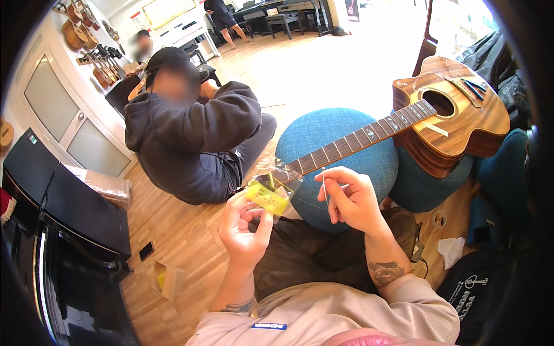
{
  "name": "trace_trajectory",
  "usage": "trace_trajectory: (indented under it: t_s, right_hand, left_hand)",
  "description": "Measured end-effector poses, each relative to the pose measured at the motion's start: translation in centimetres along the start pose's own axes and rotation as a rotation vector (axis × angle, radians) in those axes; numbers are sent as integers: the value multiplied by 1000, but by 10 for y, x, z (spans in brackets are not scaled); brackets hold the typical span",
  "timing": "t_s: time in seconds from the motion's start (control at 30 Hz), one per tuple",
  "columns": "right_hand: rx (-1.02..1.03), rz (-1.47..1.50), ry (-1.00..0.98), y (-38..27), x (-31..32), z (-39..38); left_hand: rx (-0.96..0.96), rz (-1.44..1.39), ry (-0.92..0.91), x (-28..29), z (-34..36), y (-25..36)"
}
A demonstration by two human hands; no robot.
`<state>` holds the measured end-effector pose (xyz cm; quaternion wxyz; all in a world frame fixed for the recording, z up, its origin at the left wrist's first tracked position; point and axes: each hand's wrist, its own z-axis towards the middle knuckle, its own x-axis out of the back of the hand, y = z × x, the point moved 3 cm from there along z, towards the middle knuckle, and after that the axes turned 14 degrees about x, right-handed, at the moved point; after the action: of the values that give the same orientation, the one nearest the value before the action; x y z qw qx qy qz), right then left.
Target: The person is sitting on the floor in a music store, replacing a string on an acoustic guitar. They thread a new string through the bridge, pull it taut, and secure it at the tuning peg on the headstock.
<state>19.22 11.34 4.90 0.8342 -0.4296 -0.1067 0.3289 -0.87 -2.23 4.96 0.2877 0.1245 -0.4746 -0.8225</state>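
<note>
My left hand pinches a clear plastic packet with a yellow insert over the guitar's headstock end. My right hand, just right of it, pinches a thin, pale, narrow item that I cannot make out. An acoustic guitar lies face up across two blue round poufs, its neck reaching toward me and its headstock hidden by the packet. Small dark tools rest near the bridge, and a pale strip lies below the soundhole.
A person in a dark hoodie sits on the floor ahead-left; others are farther back. A black piano stands left. A phone, an open box and a white cloth lie around me; a black bag is right.
</note>
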Motion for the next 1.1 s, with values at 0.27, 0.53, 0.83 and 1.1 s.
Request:
trace_trajectory:
  t_s: [0.27,0.53,0.83,1.1]
  right_hand:
    - [-49,35,-90,8,-30,-3]
    - [-38,36,-299,5,-68,-24]
    - [-30,86,-345,12,-88,-35]
    - [-20,129,-394,30,-137,-33]
  left_hand:
    - [243,-66,90,52,-48,-20]
    - [134,121,114,71,-67,11]
    - [349,-80,325,123,-100,-21]
    - [617,-29,479,170,-147,-106]
